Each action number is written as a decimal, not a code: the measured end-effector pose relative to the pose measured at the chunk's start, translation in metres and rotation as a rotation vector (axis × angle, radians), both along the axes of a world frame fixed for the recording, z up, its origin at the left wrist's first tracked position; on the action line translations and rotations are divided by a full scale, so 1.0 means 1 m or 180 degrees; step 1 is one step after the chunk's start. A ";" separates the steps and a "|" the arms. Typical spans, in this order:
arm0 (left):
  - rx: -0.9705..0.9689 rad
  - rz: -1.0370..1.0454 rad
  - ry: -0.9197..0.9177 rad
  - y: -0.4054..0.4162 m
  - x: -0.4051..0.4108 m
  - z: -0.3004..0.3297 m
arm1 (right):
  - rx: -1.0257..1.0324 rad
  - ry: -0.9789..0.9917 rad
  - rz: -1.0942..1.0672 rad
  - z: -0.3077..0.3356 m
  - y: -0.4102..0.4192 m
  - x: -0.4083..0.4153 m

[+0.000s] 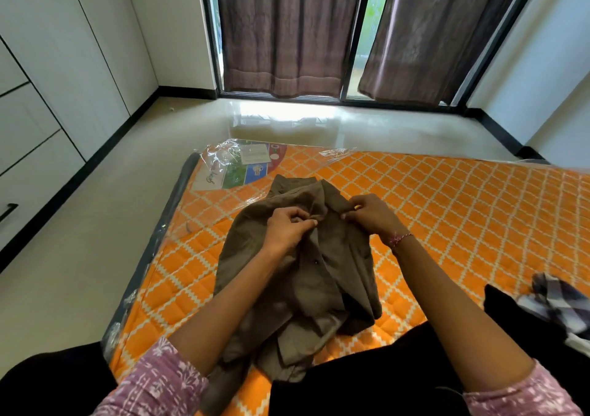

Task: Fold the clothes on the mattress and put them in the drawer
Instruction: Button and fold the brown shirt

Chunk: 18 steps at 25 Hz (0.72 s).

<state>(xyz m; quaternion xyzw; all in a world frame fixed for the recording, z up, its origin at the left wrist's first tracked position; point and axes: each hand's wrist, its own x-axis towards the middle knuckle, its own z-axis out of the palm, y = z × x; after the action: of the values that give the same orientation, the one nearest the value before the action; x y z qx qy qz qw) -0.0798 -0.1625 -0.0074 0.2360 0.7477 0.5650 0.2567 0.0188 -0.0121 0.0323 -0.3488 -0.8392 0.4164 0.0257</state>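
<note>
Toward the near left corner of the orange quilted mattress (447,198) lies one brown button-up shirt (306,272), front up, collar pointing toward the window, its lower hem bunched in rumpled folds near the person's lap. Bare mattress stretches wide to the right and beyond the collar; the left edge, wrapped in clear plastic, drops to open tiled floor (95,240) that runs to the white drawer fronts (28,166) along the left wall. Both hands work close together at the chest placket: the left hand (287,227) pinches the fabric edge, and the right hand (370,212) pinches the opposite edge just below the collar. One checked garment (555,304) sits crumpled at the far right edge.
</note>
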 end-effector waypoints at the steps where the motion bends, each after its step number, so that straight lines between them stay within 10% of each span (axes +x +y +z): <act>1: -0.0091 -0.0035 0.0311 0.000 0.002 0.006 | 0.0623 0.0173 -0.0200 0.000 -0.003 0.001; 5: -0.0155 0.0054 0.1174 -0.001 0.014 0.032 | 0.2163 0.0580 -0.0617 0.006 -0.029 0.002; 11: -0.0728 0.0796 0.2681 -0.020 0.028 0.056 | 0.2467 0.0543 -0.0651 0.022 -0.035 0.007; 18: -0.0937 0.0147 0.1319 -0.025 0.031 0.057 | 0.0894 0.0817 -0.0677 0.022 -0.052 0.005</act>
<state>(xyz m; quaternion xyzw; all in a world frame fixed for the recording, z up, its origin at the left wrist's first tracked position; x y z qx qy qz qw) -0.0490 -0.1877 0.0493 0.2897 0.8638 0.3954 0.1166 0.0239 -0.0639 0.0542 -0.3725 -0.8373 0.3313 0.2245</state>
